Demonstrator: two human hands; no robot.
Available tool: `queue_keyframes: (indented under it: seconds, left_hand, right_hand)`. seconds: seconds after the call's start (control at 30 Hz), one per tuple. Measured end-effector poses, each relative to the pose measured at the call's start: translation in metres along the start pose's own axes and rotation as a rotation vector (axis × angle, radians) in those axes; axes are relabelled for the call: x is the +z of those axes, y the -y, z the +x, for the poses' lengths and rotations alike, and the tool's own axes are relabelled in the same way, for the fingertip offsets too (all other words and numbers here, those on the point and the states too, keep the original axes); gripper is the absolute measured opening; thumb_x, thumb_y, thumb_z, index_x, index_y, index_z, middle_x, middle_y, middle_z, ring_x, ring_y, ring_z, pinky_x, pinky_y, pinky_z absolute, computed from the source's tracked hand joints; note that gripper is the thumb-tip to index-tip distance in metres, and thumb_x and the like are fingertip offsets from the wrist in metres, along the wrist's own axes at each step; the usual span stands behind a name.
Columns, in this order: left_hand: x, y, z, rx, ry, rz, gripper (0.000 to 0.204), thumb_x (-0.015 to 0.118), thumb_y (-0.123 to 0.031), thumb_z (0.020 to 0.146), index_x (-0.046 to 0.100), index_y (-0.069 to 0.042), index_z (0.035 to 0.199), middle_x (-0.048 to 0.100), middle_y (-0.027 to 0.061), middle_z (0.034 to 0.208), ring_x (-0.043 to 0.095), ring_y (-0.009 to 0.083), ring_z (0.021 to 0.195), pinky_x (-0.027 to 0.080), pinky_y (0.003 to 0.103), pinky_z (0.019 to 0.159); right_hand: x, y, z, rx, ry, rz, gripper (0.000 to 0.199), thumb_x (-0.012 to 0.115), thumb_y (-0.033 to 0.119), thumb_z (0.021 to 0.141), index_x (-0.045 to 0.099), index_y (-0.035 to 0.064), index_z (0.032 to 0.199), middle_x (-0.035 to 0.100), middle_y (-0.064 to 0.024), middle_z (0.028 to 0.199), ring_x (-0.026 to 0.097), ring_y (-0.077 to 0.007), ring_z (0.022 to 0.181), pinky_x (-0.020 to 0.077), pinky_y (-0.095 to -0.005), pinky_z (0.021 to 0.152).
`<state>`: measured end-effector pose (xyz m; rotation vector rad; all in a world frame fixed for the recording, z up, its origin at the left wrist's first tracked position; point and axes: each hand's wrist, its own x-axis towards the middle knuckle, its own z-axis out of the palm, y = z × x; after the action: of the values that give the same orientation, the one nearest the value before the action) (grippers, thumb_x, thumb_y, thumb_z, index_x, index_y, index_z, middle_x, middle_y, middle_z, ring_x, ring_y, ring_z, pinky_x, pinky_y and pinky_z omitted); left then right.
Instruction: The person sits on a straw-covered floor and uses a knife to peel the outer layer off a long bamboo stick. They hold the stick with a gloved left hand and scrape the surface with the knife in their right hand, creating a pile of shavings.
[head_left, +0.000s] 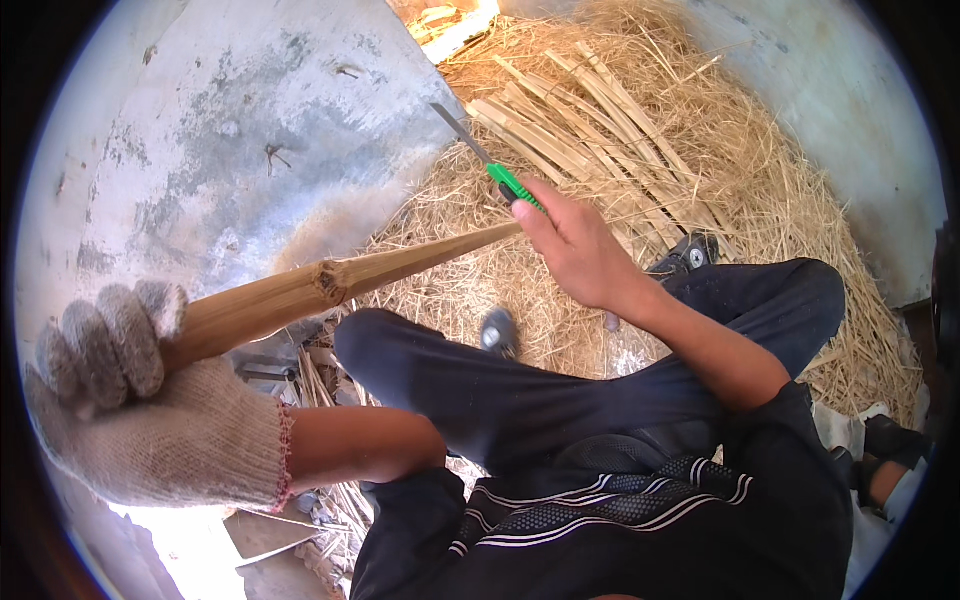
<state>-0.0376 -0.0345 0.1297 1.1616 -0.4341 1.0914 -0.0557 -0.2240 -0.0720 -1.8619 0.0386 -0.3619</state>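
My left hand (pixel 130 400) wears a knitted beige glove and grips the near end of a long bamboo stick (pixel 330 282). The stick runs up and to the right across my raised left knee (pixel 400 360). Its far end lies under my right hand (pixel 570 240), which is bare. That hand holds a knife with a green handle (pixel 514 185) and a thin dark blade (pixel 460 130) pointing up and left, away from me. The blade's lower part sits near the stick's far tip.
A heap of dry straw and shavings (pixel 780 170) covers the ground ahead. A bundle of split bamboo strips (pixel 580 120) lies on it. A grey concrete wall (pixel 230 130) rises at left. My dark trousers (pixel 620 480) fill the lower middle; a sandal (pixel 685 255) shows by my right leg.
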Motion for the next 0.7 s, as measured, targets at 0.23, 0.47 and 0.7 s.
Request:
queue_keyframes:
  seconds: [0.23,0.47,0.7]
  left_hand:
    - [0.007,0.041,-0.042,-0.114,0.085,-0.166,0.036,0.049,-0.022,0.093,0.039,-0.016,0.060,0.032,-0.0052,0.049,0.027,0.0053,0.041,0.030,0.025,0.036]
    - [-0.001,0.025,-0.043,-0.087,-0.039,-0.020,0.035,0.044,-0.019,0.094,0.037,-0.016,0.059,0.030,-0.0041,0.051,0.028,0.0074,0.042,0.035,0.026,0.041]
    - [-0.052,-0.009,-0.022,-0.016,-0.031,0.074,0.036,0.043,-0.014,0.093,0.037,-0.016,0.058,0.031,-0.0048,0.051,0.027,0.0083,0.040,0.039,0.029,0.040]
  right_hand:
    - [0.020,0.006,-0.043,-0.062,0.154,-0.129,0.026,0.044,0.023,0.100,0.047,0.0014,0.114,0.055,-0.0200,0.058,0.058,-0.0390,0.054,0.0429,-0.0488,0.052]
    - [0.021,-0.001,-0.051,-0.018,0.152,-0.091,0.025,0.045,0.021,0.100,0.046,-0.0008,0.113,0.054,-0.0226,0.055,0.057,-0.0425,0.053,0.0418,-0.0502,0.050]
    - [0.013,0.009,-0.045,-0.045,0.031,-0.025,0.024,0.048,0.020,0.098,0.052,-0.0016,0.108,0.052,-0.0186,0.055,0.055,-0.0350,0.048,0.0401,-0.0458,0.049]
